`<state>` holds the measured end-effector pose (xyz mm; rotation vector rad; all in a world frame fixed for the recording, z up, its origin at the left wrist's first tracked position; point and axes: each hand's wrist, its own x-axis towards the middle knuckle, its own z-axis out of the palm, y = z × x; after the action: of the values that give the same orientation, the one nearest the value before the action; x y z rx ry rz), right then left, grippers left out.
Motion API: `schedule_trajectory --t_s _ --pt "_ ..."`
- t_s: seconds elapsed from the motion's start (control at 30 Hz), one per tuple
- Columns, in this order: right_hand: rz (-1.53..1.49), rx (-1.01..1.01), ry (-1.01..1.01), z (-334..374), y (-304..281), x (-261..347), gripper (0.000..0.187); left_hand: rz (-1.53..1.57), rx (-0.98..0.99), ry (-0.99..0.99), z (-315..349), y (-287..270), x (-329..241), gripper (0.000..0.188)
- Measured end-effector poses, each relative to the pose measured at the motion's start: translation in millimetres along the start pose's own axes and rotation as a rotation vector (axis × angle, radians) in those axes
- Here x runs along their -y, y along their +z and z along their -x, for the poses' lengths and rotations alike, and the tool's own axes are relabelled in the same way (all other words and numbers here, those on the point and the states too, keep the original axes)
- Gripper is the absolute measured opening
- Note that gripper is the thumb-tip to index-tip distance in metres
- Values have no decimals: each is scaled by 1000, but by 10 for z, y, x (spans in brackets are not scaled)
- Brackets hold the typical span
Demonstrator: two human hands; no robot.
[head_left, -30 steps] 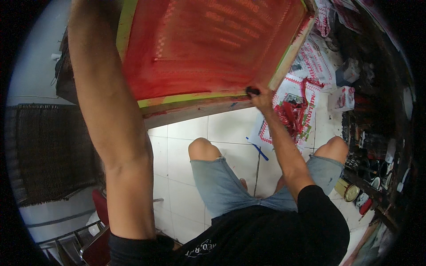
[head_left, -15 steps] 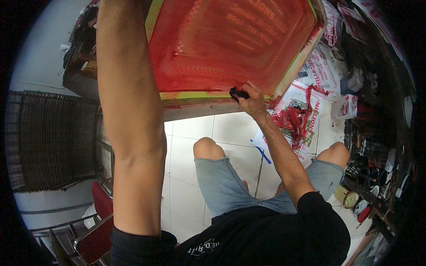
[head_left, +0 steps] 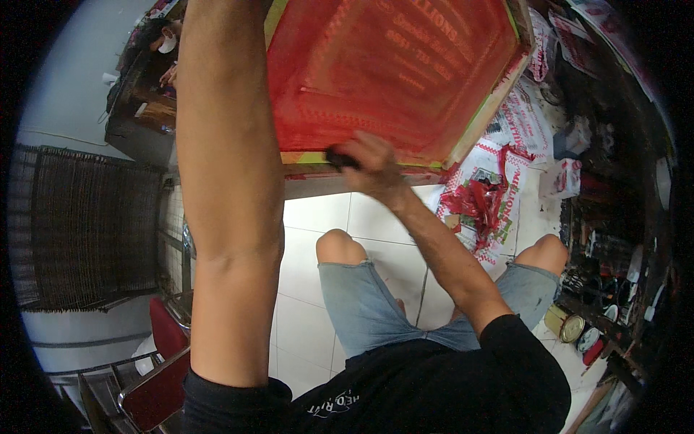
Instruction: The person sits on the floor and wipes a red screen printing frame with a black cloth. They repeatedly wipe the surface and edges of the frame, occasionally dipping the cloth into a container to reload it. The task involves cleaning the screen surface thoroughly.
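Note:
A wood-edged printing screen with red-stained mesh stands tilted in front of me. Yellow-green tape runs along its inner edges. My right hand is closed round a small black wad, probably a rag, at the screen's near lower edge; motion blurs the fingers a little. My left arm reaches up past the screen's left side, and its hand lies beyond the top of the picture.
On the tiled floor at right, printed sheets lie under crumpled red-smeared plastic. A cluttered shelf with tins lines the right side. At lower left is a dark red chair. Another person sits at upper left.
My right hand has slid left along the screen's lower edge with the black wad. My left arm and the screen have shifted slightly right in the picture, and another person's head has come into view.

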<state>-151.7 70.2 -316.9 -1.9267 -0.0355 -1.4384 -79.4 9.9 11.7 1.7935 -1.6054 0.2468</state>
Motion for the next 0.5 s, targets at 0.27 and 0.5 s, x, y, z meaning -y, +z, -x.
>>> schedule_trajectory --t_s 0.27,0.5 --pt "87 31 175 256 -166 -179 23 79 21 -3 -91 -10 100 34" --pt "-107 12 -49 -287 92 161 18 44 -17 -82 -55 4 80 37"
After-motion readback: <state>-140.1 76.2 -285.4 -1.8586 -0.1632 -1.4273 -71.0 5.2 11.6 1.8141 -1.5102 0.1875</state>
